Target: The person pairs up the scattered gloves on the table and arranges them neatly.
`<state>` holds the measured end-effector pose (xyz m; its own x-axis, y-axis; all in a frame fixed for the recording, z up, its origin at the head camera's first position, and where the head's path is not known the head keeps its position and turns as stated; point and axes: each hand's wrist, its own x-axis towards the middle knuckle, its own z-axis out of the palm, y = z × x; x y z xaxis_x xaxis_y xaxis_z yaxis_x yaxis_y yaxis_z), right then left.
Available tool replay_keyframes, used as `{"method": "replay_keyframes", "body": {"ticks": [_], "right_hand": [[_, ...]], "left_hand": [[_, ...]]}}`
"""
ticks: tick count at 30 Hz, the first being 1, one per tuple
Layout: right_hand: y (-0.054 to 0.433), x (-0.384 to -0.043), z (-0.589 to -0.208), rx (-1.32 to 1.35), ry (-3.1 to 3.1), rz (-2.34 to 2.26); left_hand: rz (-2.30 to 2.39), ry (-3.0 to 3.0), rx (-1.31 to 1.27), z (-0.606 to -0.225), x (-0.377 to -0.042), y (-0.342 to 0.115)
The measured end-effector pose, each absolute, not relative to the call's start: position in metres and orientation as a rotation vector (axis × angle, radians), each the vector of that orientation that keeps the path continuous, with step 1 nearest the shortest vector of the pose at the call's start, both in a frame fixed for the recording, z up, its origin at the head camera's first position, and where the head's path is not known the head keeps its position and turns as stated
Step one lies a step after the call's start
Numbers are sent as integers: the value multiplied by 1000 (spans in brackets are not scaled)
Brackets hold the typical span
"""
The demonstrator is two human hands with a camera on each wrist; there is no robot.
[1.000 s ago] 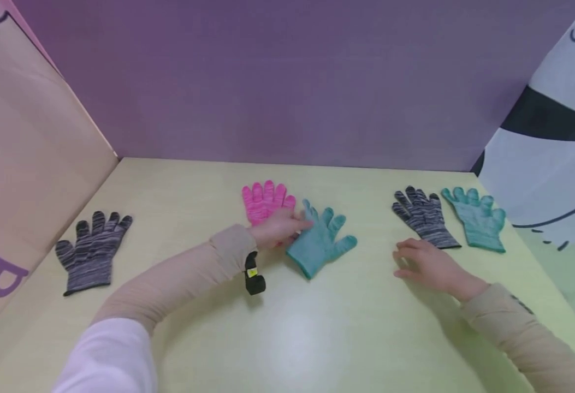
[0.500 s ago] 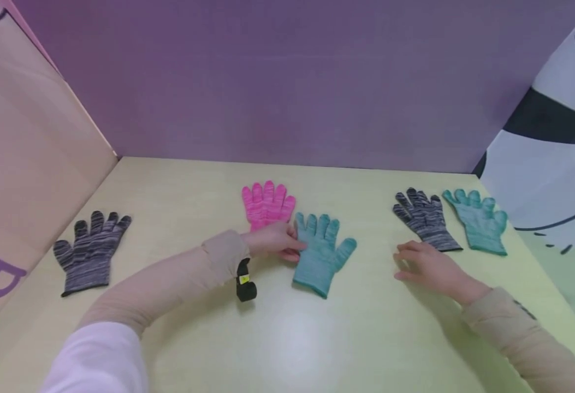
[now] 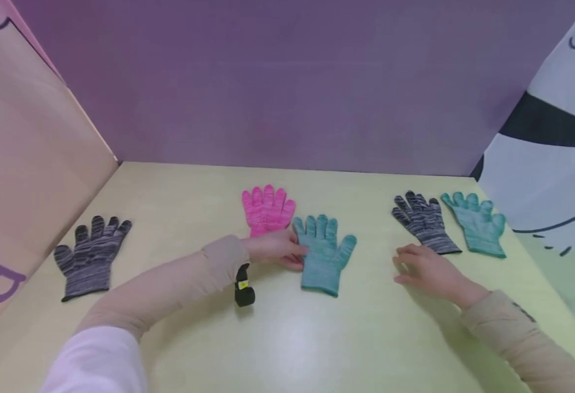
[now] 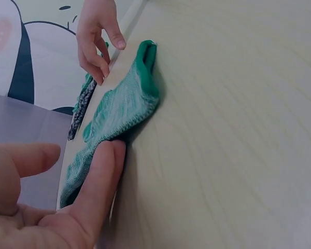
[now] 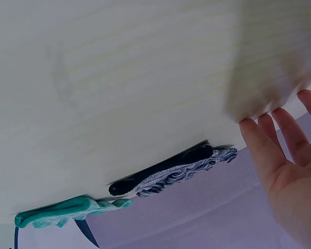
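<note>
A teal knitted glove [image 3: 321, 254] lies flat at mid-table, fingers pointing away from me. At its left edge is my left hand [image 3: 274, 245]; in the left wrist view its extended fingers [image 4: 103, 166] touch the glove's side, the thumb held apart from it. Just behind that hand lies a pink glove [image 3: 267, 210], its cuff partly hidden by the hand. My right hand [image 3: 430, 270] rests lightly on the table with fingers loosely bent and nothing in them. Beyond it are a grey-black striped glove [image 3: 427, 224] and a second teal glove [image 3: 479, 226], side by side.
Another grey-black striped glove [image 3: 93, 256] lies at the left of the pale wooden table [image 3: 287, 338]. A purple panel [image 3: 287, 87] closes off the back, with printed panels at both sides. A black wrist camera [image 3: 244, 292] hangs under my left wrist.
The middle teal glove has turned from a tilt to nearly straight and shifted slightly toward me. My left hand moved a little left and nearer, now at its edge. The right hand stayed put.
</note>
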<state>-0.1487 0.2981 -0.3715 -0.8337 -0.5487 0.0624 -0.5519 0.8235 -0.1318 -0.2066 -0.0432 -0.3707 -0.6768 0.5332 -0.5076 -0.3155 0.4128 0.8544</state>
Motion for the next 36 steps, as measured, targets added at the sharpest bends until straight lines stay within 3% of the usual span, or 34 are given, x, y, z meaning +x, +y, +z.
{"method": "replay_keyframes", "body": {"ticks": [10, 17, 24, 36], "right_hand": [[297, -148, -373, 907, -2982, 236], [299, -149, -373, 911, -2955, 215], [299, -149, -374, 911, -2962, 233], [298, -148, -372, 907, -2957, 209]], "left_hand": [[1064, 2189, 436, -357, -203, -63], [819, 2461, 901, -343, -198, -47], [257, 2506, 1282, -355, -193, -24], [73, 2485, 1275, -362, -189, -11]]}}
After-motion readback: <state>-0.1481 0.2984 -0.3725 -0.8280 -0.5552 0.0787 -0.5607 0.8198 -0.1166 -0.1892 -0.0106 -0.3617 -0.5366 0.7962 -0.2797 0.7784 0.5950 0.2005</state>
